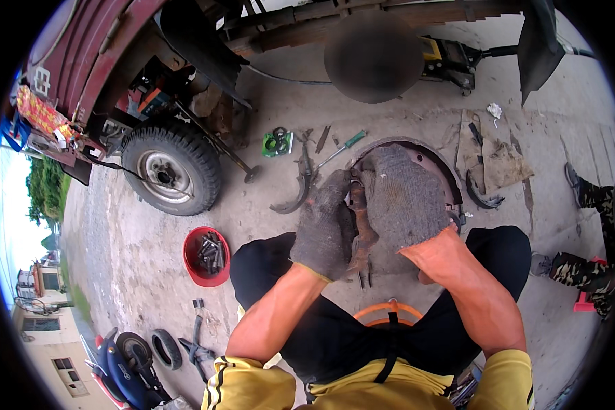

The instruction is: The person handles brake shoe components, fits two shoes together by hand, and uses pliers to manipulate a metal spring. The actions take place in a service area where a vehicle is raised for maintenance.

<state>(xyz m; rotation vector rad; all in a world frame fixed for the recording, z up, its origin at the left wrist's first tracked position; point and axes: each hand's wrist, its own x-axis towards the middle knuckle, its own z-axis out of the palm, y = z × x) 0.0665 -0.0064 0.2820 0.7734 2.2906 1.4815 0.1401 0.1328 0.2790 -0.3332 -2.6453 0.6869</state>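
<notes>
My left hand (pixel 324 229), in a dirty grey knit glove, is closed around a rusty, curved metal part (pixel 364 236), which looks like a brake shoe. From the other side my right hand (pixel 404 198), gloved the same way, presses against its upper end with the fingers curled; their tips are hidden. Both hands are between my knees, in front of a round brown brake drum or backing plate (pixel 447 167) on the ground. Left of it lie a dark curved brake shoe (pixel 297 197) and a green-handled screwdriver (pixel 354 140).
A red bowl (pixel 205 279) of bolts stands at left, near a truck wheel (pixel 174 171). A green packet (pixel 277 144) with black rings lies farther off. At right are brown sacking (pixel 507 165), another curved shoe (pixel 482 198) and a person's camouflage legs (pixel 577 273). A floor jack (pixel 451 61) stands beyond.
</notes>
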